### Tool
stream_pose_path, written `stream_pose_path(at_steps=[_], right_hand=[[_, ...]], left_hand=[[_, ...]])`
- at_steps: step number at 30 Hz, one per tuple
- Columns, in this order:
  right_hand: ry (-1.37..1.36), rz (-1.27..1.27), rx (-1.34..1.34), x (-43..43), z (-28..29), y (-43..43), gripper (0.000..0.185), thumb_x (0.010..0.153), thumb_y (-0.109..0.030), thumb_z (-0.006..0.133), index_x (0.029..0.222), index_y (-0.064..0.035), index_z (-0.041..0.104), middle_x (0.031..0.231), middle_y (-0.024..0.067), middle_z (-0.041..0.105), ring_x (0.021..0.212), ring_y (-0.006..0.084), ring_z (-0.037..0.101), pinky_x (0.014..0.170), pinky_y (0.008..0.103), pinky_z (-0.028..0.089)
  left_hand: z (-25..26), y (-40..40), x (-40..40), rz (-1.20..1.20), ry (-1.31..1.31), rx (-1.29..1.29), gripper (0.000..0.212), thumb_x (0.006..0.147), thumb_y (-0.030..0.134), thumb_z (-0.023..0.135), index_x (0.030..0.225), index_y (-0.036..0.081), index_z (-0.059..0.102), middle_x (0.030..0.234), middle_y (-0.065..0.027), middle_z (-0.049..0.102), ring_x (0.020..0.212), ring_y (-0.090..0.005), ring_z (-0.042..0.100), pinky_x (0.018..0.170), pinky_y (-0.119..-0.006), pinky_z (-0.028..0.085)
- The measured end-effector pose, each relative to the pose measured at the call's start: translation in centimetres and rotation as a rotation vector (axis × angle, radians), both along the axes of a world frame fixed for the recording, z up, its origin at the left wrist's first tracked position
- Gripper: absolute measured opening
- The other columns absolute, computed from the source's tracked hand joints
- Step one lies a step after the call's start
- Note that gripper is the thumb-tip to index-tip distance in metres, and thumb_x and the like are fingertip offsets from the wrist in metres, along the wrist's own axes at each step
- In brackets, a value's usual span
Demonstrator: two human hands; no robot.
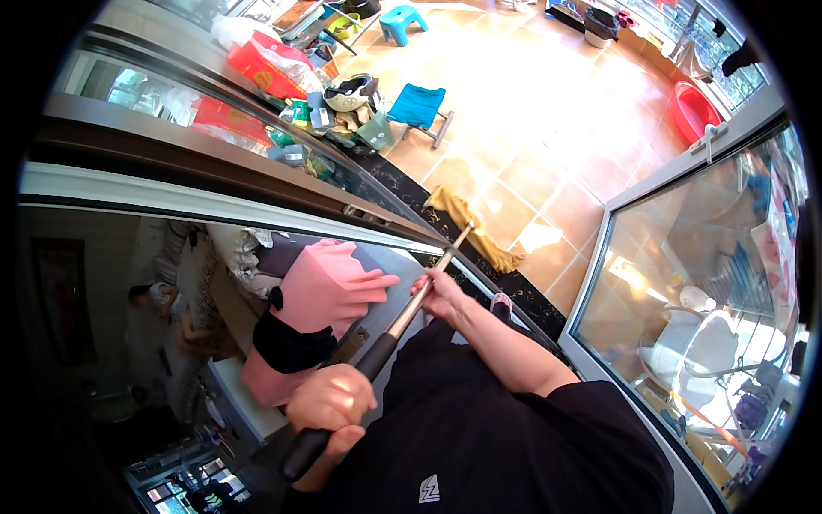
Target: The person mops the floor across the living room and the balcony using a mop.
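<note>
My left hand (331,398) is closed around the black grip near the top end of a mop handle (406,315). Farther down, my right hand (443,294) wraps the bronze-coloured metal part of the same pole. The pole slants away from me through the doorway. At its far end a yellow mop head (478,231) lies flat across the border of the black threshold strip (398,177) and the tan floor tiles (562,209). Part of one shoe (502,301) shows by the door track.
Left stand a blue folding stool (419,106), a helmet (350,93), red bags (273,64) and a blue plastic stool (402,24). A glass door (693,257) stands ajar on the right; a red basin (695,114) lies beyond. Pink cloth (327,283) hangs beside my left hand.
</note>
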State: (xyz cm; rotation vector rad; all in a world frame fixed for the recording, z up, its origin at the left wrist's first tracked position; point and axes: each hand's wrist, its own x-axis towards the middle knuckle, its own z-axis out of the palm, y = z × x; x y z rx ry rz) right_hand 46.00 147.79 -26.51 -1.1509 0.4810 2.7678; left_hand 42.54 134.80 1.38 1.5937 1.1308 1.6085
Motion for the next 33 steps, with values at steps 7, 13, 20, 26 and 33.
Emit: stream_pose_path(at_steps=[7,13,20,26,33], right_hand=[[-0.197,-0.291,0.148,4.0,-8.6,11.0,0.033,0.093,-0.027,0.043,0.064,-0.0146,0.034,0.051,-0.0036,0.034,0.040,0.0068,0.033,0.037,0.0219,0.033],[-0.135,-0.202,0.315,4.3,0.1,10.3,0.032,0.093,-0.030,0.043,0.067,-0.0110,0.036,0.056,0.0009,0.038,0.051,0.0150,0.043,0.051,0.0299,0.043],[0.183,0.127,0.271,0.7,6.9,3.1,0.032,0.098,-0.029,0.037,0.077,-0.0059,0.041,0.062,0.0076,0.051,0.061,0.0242,0.054,0.064,0.0372,0.051],[0.201,0.248,0.033,0.0,-2.9,4.0,0.025,0.097,-0.024,0.038,0.080,-0.0054,0.040,0.062,0.0071,0.052,0.062,0.0234,0.055,0.064,0.0353,0.051],[0.111,0.290,0.138,-1.1,-3.2,5.5,0.023,0.097,-0.023,0.036,0.086,-0.0036,0.040,0.059,0.0064,0.048,0.056,0.0202,0.052,0.058,0.0362,0.051]], left_hand=[[-8.3,1.8,1.3,0.009,0.182,-0.264,0.017,0.072,-0.001,0.066,0.069,0.009,0.052,0.073,-0.0052,0.060,0.089,-0.0276,0.063,0.096,-0.048,0.038],[-3.9,-0.3,-0.8,0.167,0.087,-0.117,0.013,0.074,0.007,0.064,0.067,0.008,0.053,0.065,-0.0062,0.060,0.076,-0.0285,0.065,0.089,-0.048,0.043],[5.8,-0.8,-0.2,-0.072,0.344,0.120,0.018,0.078,0.015,0.066,0.066,0.007,0.055,0.062,-0.0020,0.058,0.059,-0.0174,0.062,0.064,-0.032,0.055],[1.8,5.9,4.6,0.237,0.574,-0.106,0.020,0.064,0.006,0.074,0.064,0.009,0.055,0.061,-0.0014,0.057,0.057,-0.0171,0.060,0.061,-0.031,0.055],[-0.3,5.0,3.5,0.229,0.547,-0.128,0.022,0.079,0.012,0.061,0.060,0.008,0.050,0.056,-0.0024,0.056,0.069,-0.0239,0.068,0.068,-0.039,0.055]])
